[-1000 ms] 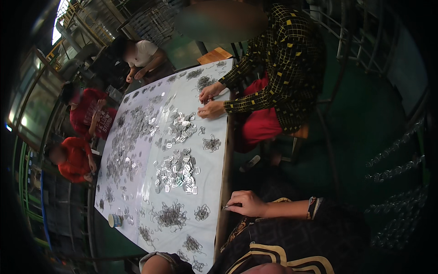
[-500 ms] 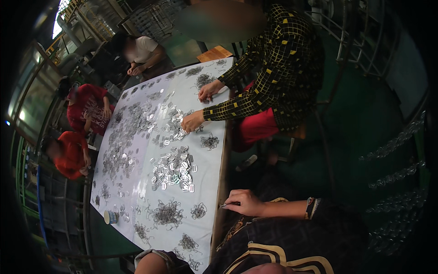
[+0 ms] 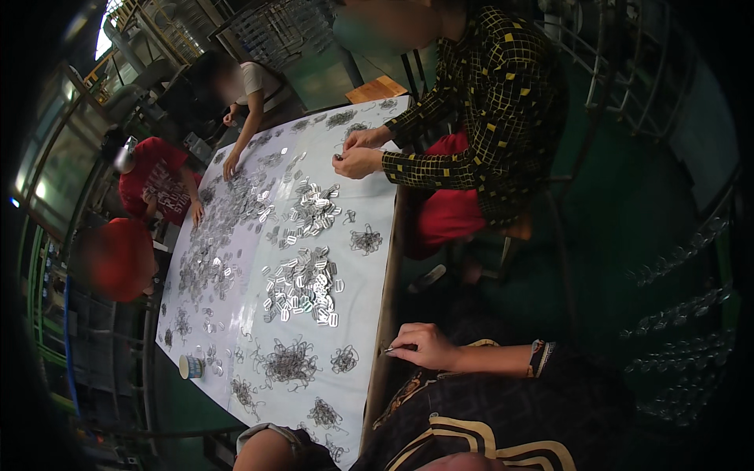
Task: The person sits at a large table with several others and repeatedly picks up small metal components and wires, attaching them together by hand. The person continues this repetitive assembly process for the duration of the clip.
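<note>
One broad table (image 3: 365, 306), covered in white, carries many loose metal parts; with no visible lip on its right side, anything swept sideways there could slide off. A co-worker (image 3: 503, 118) in a black-and-yellow top holds both hands together over the far right edge, so a stray sleeve could scatter nearby parts. The person's own left arm (image 3: 271, 453) lies at the lower table corner, close to wire pieces that a shift of the elbow might drag or snag. The left hand itself is out of view, so its state cannot be told.

Mid-table, a heap of flat slotted pieces (image 3: 302, 286) spreads loosely; a push toward the big pile of bent wire pieces (image 3: 290, 363) could mix the two kinds, and the wires look prone to tangling. The right hand (image 3: 424, 345) is just off the table's right edge, its fingertips pinched together on one small metal piece (image 3: 389, 350). A paper cup (image 3: 191, 366) stands at the left edge, where a bump might tip it. The pinched piece, poorly lit, could slip and be lost against dark clothing.
</note>
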The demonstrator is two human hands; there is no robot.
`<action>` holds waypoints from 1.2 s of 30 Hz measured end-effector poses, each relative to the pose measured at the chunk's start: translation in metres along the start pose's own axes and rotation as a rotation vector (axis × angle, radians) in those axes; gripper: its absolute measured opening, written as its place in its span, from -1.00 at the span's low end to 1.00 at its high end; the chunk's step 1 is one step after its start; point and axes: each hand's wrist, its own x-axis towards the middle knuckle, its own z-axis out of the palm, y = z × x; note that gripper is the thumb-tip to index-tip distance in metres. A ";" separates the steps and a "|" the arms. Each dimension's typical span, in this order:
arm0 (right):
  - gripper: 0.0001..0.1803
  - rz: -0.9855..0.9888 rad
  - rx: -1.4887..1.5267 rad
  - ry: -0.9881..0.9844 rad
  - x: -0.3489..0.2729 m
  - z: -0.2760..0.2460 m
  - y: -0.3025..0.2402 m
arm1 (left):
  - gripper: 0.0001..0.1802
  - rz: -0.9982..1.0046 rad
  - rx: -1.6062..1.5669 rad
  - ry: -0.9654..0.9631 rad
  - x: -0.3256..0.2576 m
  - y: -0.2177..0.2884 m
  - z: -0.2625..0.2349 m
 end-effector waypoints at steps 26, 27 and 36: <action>-0.87 -0.035 -0.032 0.019 0.001 -0.001 -0.001 | -0.79 0.086 0.061 -0.011 0.019 0.006 -0.017; -0.87 -0.037 -0.043 0.015 0.001 -0.001 -0.001 | -0.78 0.090 0.064 -0.013 0.021 0.006 -0.018; -0.88 -0.021 -0.033 0.001 0.003 -0.001 -0.005 | -0.75 0.151 0.130 -0.031 0.035 0.011 -0.022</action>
